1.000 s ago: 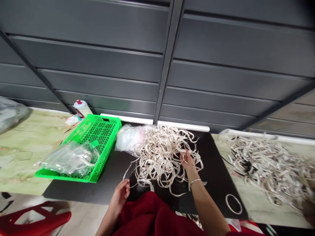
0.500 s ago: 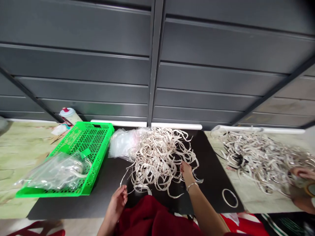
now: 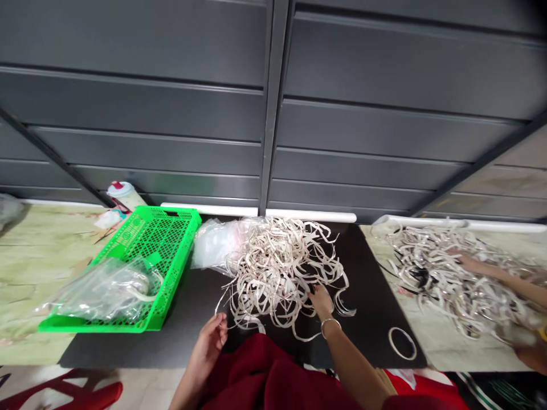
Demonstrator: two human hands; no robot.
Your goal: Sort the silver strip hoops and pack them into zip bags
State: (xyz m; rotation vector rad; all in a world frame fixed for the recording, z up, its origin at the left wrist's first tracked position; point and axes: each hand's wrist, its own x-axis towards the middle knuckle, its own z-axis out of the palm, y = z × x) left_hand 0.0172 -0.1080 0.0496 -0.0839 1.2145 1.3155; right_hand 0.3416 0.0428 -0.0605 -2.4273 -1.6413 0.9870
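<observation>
A tangled pile of thin whitish strips lies on the black mat in front of me. At the pile's lower left edge, my left hand is closed, its fingertips pinching the end of a strip. My right hand, with a bangle at the wrist, reaches into the lower right of the pile. Its fingers are partly among the strips, and what they hold, if anything, cannot be made out. Clear plastic bags lie against the pile's left side.
A green crate with a filled plastic bag stands at left, a lidded cup behind it. A white ring lies right. Farther right, another person's hand reaches over a second strip pile.
The view has shifted slightly. My right hand has moved a little left against the pile. The other person's arm now extends farther over the second pile.
</observation>
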